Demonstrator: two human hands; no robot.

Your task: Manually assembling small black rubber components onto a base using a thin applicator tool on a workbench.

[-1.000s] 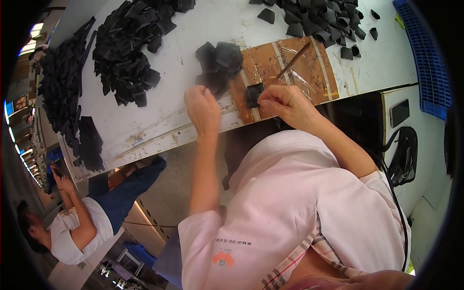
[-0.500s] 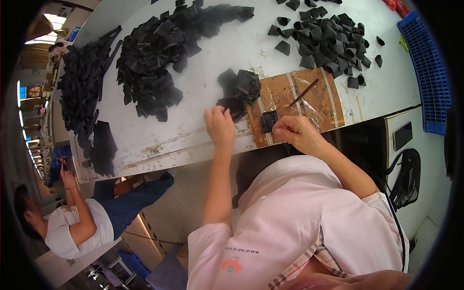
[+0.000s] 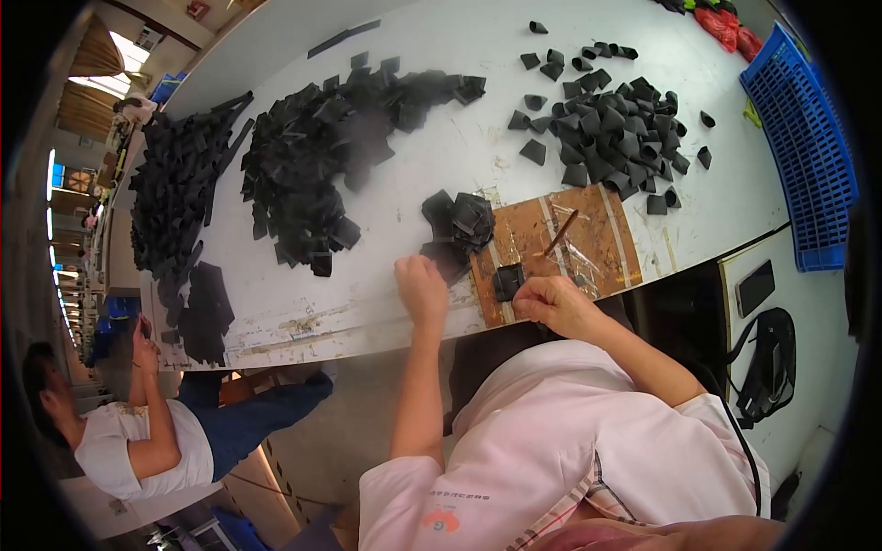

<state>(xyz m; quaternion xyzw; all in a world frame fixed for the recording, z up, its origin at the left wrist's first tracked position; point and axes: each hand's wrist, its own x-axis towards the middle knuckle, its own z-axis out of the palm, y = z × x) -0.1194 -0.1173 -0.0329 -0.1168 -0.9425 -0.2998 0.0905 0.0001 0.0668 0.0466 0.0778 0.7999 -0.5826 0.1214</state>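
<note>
My left hand (image 3: 423, 286), its fingers curled closed, is at the near edge of a small pile of flat black pieces (image 3: 445, 213). Whether anything is between those fingers is hidden. On a worn brown board (image 3: 606, 209) lies a small dark black piece (image 3: 507, 282), flat near the board's left side. My right hand (image 3: 556, 306) has thumb and fingers pinched together at this piece's right edge; the fingertips hide what they grip. A thin brown stick (image 3: 562, 231) rests on the board just beyond the right hand.
Loose black flat pieces (image 3: 308, 174) form a large heap left of centre, with dark strips (image 3: 175, 193) farther left. Rolled black pieces (image 3: 616, 129) lie at the far right. A blue basket (image 3: 799, 138) stands at the right edge. Another person (image 3: 152, 432) sits at left.
The whole table appears lower in the picture, as my view has shifted. My left fingers are curled in more. The right hand stays beside the small black piece.
</note>
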